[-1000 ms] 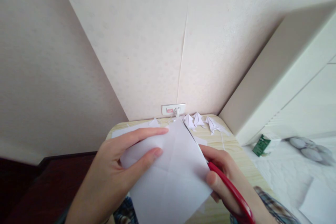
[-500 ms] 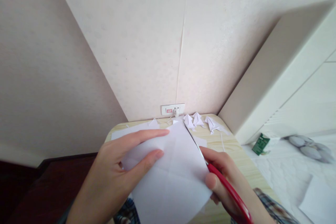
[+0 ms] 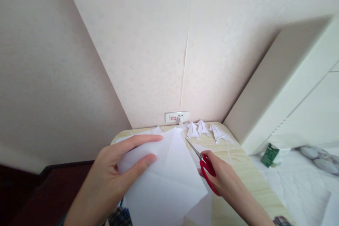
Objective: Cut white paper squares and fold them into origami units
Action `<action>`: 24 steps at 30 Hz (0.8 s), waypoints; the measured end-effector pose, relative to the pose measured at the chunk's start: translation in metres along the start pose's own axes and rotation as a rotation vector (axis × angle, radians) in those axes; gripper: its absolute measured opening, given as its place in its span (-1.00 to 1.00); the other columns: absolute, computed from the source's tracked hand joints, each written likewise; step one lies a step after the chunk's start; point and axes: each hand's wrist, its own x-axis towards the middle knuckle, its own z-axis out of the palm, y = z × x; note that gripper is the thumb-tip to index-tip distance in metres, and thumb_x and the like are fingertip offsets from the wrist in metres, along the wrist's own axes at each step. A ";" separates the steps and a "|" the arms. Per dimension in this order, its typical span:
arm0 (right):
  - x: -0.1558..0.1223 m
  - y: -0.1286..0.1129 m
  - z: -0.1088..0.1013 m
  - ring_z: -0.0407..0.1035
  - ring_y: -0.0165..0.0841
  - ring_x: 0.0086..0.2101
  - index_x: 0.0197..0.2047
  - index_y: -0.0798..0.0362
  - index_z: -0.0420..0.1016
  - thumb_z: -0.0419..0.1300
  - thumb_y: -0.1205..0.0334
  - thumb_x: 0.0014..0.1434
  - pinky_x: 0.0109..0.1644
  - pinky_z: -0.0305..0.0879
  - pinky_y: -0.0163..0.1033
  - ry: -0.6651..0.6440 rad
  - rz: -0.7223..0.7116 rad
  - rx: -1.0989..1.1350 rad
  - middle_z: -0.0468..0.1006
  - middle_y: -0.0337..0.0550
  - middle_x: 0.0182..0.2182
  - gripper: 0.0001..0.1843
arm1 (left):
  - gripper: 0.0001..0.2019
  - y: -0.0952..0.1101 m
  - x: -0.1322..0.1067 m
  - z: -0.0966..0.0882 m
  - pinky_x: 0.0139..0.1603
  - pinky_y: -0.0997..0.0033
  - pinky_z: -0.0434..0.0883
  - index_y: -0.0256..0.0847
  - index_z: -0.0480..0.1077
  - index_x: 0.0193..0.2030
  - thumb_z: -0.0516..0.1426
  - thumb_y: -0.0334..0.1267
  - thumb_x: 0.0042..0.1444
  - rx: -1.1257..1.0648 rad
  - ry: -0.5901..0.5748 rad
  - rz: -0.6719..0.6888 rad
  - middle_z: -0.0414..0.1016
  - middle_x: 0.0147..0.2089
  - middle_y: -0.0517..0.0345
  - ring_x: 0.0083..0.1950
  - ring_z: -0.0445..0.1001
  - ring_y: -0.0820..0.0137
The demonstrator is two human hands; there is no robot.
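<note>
A white sheet of paper (image 3: 161, 183) with faint crease lines is pinched between the thumb and fingers of my left hand (image 3: 124, 169), at its left side. My right hand (image 3: 217, 173) grips a pair of red-handled scissors (image 3: 209, 176) just right of the paper's edge. The blades look closed and point up and left, apart from the sheet. Part of another white sheet (image 3: 202, 208) shows beneath. Beyond the scissors' tip, several folded white paper figures (image 3: 192, 130) stand on the pale wooden table (image 3: 246, 187).
A wall socket (image 3: 176, 116) with a white plug sits just above the table's back edge. To the right, a green and white box (image 3: 270, 155) lies on a white quilted surface (image 3: 291, 183) beside a grey patterned object (image 3: 320, 159). A white cabinet (image 3: 288, 88) stands at the right.
The scissors have come away from the paper's right edge, moving right, and their blades now show clear of it. My left hand still holds the sheet, shifted slightly left.
</note>
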 end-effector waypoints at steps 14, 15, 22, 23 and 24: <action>0.019 0.030 0.017 0.60 0.09 -0.12 -0.12 0.13 0.62 0.17 0.57 0.07 -0.02 0.46 0.10 -0.106 -0.049 -0.226 0.70 0.21 -0.16 -0.66 | -0.86 0.000 -0.003 0.001 -0.62 0.70 0.37 0.10 0.67 -0.30 0.31 -0.04 -0.01 -0.126 0.135 -0.179 0.69 -0.23 0.30 -0.46 0.51 0.46; 0.020 0.019 0.005 0.61 0.03 -0.13 -0.13 0.10 0.63 0.17 0.52 0.13 -0.01 0.47 0.06 -0.109 -0.068 -0.199 0.71 0.16 -0.18 -0.70 | -0.85 0.001 -0.003 0.002 -0.65 0.70 0.35 0.10 0.67 -0.30 0.31 -0.04 -0.02 -0.131 0.133 -0.198 0.69 -0.21 0.29 -0.47 0.50 0.46; 0.030 -0.075 -0.070 0.58 -0.25 -0.19 -0.05 -0.03 0.63 0.17 0.00 0.32 -0.09 0.46 -0.21 -0.109 -0.392 0.671 0.73 -0.14 -0.21 -0.68 | -0.85 -0.004 0.004 -0.003 -0.44 0.65 0.51 0.08 0.68 -0.29 0.32 -0.04 -0.01 -0.056 0.055 -0.116 0.71 -0.15 0.24 -0.31 0.60 0.37; 0.031 -0.083 -0.071 0.57 -0.30 -0.26 -0.14 -0.02 0.64 0.20 0.04 0.30 -0.15 0.45 -0.25 -0.149 -0.392 0.739 0.71 -0.19 -0.28 -0.75 | -0.84 -0.006 0.005 -0.004 -0.43 0.65 0.51 0.08 0.68 -0.29 0.33 -0.03 -0.01 -0.053 0.030 -0.082 0.71 -0.16 0.22 -0.29 0.61 0.35; 0.032 -0.089 -0.069 0.54 -0.34 -0.32 -0.24 -0.01 0.64 0.22 0.09 0.28 -0.21 0.43 -0.29 -0.151 -0.388 0.800 0.69 -0.22 -0.35 -0.79 | -0.84 -0.008 0.006 -0.004 -0.41 0.64 0.51 0.08 0.68 -0.28 0.34 -0.03 -0.01 -0.055 0.017 -0.050 0.71 -0.16 0.22 -0.26 0.61 0.34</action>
